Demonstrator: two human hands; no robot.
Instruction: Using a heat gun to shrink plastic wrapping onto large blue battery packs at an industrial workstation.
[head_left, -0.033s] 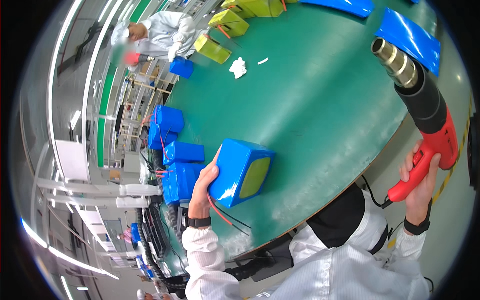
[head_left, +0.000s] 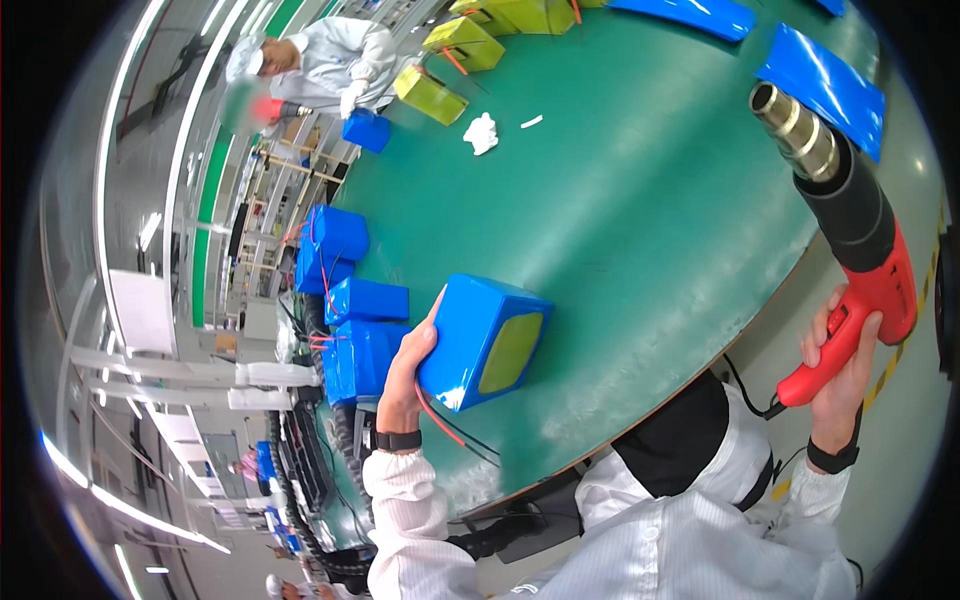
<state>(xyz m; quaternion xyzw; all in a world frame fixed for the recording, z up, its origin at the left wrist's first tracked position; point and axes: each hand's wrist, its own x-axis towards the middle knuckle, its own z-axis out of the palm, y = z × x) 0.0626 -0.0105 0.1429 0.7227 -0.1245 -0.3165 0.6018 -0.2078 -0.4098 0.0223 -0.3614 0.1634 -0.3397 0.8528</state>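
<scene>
My left hand [head_left: 408,375] grips the left side of a battery pack [head_left: 465,340] in shiny blue wrap, tilted over the green table [head_left: 640,210]. A yellow-green patch shows on the pack's right end, where the wrap leaves it uncovered. One red and one black wire hang from its lower left, near my wrist. In my right hand [head_left: 840,350] is a red and black heat gun [head_left: 870,235], held by its handle beyond the table's right edge. Its metal nozzle points up and to the left, away from the pack. The fingers of my left hand behind the pack are hidden.
Several blue-wrapped packs [head_left: 365,360] stand along the table's left edge. Yellow-green packs [head_left: 465,45] line the far side, and flat blue wrap sleeves [head_left: 825,90] lie far right. A crumpled white scrap [head_left: 481,134] rests mid-table. Across the table a co-worker [head_left: 340,60] handles another blue pack.
Almost nothing differs. The view has shifted very slightly; both hands keep hold of the pack and the heat gun in nearly the same places.
</scene>
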